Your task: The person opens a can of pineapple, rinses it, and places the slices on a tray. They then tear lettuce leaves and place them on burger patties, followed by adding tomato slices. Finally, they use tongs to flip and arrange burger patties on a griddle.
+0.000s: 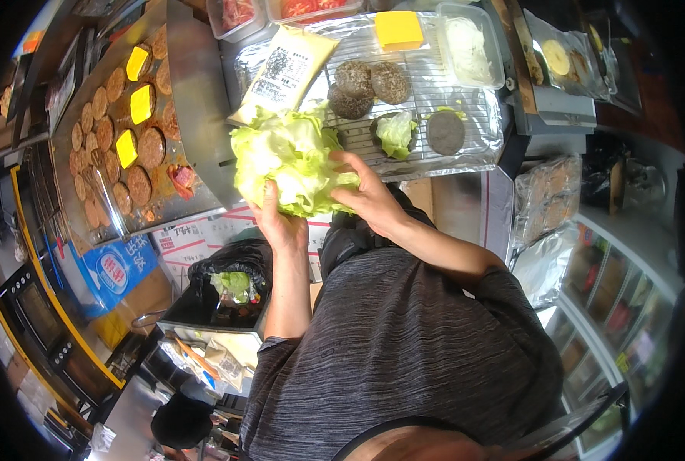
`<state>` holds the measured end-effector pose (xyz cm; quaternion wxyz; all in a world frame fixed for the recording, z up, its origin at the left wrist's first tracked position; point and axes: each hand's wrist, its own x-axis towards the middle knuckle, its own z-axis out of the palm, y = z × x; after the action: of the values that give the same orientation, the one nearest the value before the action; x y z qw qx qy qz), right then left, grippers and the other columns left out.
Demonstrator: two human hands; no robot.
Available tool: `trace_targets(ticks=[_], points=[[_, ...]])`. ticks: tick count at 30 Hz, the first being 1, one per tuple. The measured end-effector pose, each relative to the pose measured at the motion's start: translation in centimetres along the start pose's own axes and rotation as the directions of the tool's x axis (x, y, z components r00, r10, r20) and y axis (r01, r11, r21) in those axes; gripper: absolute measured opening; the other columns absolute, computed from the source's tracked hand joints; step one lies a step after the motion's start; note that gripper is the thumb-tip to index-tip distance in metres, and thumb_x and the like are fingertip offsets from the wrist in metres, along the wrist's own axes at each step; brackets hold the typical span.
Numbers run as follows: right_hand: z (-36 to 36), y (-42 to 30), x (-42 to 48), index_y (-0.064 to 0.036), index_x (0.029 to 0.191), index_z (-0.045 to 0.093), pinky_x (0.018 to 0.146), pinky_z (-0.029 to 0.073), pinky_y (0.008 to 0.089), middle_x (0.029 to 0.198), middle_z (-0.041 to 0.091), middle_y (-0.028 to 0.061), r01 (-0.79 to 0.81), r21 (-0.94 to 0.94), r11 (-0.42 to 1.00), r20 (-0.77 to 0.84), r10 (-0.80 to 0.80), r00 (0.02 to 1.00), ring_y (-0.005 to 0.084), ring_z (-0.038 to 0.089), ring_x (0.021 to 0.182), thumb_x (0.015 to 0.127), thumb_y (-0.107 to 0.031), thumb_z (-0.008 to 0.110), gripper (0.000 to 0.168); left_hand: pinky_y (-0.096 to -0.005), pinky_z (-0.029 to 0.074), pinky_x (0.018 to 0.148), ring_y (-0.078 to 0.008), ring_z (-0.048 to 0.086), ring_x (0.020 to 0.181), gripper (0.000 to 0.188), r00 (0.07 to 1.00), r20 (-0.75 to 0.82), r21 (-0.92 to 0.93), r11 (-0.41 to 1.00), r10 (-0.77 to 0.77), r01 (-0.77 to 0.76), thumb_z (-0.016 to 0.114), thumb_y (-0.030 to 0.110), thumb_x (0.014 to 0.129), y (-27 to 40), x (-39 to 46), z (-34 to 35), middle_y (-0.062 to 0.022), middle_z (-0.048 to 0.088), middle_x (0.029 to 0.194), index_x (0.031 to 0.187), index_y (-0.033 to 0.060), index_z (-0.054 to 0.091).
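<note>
A large bunch of lettuce leaves [290,155] is held between my two hands, over the front edge of the wire rack [429,104]. My left hand [279,222] supports it from below, thumb up along the leaves. My right hand [371,196] grips its right side, with fingertips among the leaves. On the rack, a dark bun half [377,135] carries a piece of lettuce [397,132]. Beside it lies a bare dark bun half [445,132]. Several seeded dark bun tops [354,79] sit behind them. A packet of pale sauce [288,66] bearing writing lies behind the lettuce.
On the left, a griddle [164,216] bears many patties [151,147], some topped with cheese slices [142,104]. A stack of cheese [399,30] and a tub of white sauce [466,49] stand at the back. Below left is a black-lined bin [204,265] with lettuce scraps.
</note>
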<state>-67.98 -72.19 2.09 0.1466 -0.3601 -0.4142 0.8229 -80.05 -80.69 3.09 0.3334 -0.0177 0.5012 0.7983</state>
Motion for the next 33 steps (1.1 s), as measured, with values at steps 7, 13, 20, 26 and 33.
trace_targets(ticks=[7, 13, 20, 26, 33], points=[[0.5, 0.6, 0.9, 0.0, 0.128, 0.046, 0.076, 0.053, 0.0289, 0.117, 0.057, 0.0081, -0.113, 0.167, 0.979, 0.142, 0.09, 0.986, 0.0153, 0.059, 0.101, 0.084, 0.004, 0.06, 0.047, -0.0443, 0.046, 0.096, -0.0287, 0.052, 0.116, 0.054, 0.999, 0.029, 0.048, 0.999, 0.018, -0.02, 0.06, 0.017, 0.09, -1.4, 0.0, -0.5, -0.013, 0.05, 0.129, 0.137, 0.0076, 0.036], [0.8, 0.7, 1.0, 0.002, 0.121, 0.052, 0.064, 0.055, 0.0265, 0.101, 0.063, 0.0128, -0.132, 0.054, 0.99, 0.009, 0.132, 0.991, 0.0159, 0.063, 0.081, 0.085, 0.001, 0.06, 0.037, -0.0441, 0.047, 0.095, -0.0278, 0.053, 0.114, 0.046, 1.0, 0.02, 0.067, 0.998, -0.018, 0.017, 0.052, 0.02, 0.094, -1.3, 0.0, 0.3, -0.013, 0.052, 0.127, 0.135, 0.0058, 0.038], [-0.8, -0.9, 0.4, 0.007, 0.104, 0.056, 0.062, 0.051, 0.0305, 0.087, 0.064, 0.0161, 0.241, -0.493, 0.836, 0.021, -0.265, 0.964, 0.0233, 0.062, 0.072, 0.084, 0.001, 0.06, 0.022, -0.0407, 0.048, 0.097, -0.0249, 0.055, 0.116, 0.043, 0.921, 0.085, -0.404, 0.832, -0.381, 0.381, 0.049, 0.028, 0.096, -1.4, 1.0, -0.8, -0.0125, 0.055, 0.127, 0.13, 0.0012, 0.045], [-3.4, -1.2, 1.3, 0.004, 0.097, 0.06, 0.068, 0.051, 0.0336, 0.086, 0.065, 0.0171, 0.348, -0.613, 0.709, 0.222, -0.268, 0.937, 0.0235, 0.063, 0.074, 0.083, -0.005, 0.064, 0.017, -0.0394, 0.049, 0.096, -0.0249, 0.055, 0.116, 0.043, 0.918, 0.117, -0.391, 0.832, -0.379, 0.393, 0.048, 0.028, 0.097, -2.1, 1.6, -1.5, -0.0127, 0.055, 0.127, 0.131, 0.0017, 0.044], [-6.7, -4.1, 1.2, 0.002, 0.104, 0.064, 0.071, 0.05, 0.0321, 0.09, 0.069, 0.0133, 0.249, -0.519, 0.818, 0.452, 0.015, 0.892, 0.0164, 0.064, 0.079, 0.083, -0.011, 0.068, 0.025, -0.0425, 0.05, 0.094, -0.0275, 0.055, 0.116, 0.048, 0.969, 0.029, -0.076, 0.966, -0.246, 0.248, 0.054, 0.014, 0.093, -1.6, 3.0, -1.1, -0.0137, 0.051, 0.132, 0.137, 0.01, 0.038]])
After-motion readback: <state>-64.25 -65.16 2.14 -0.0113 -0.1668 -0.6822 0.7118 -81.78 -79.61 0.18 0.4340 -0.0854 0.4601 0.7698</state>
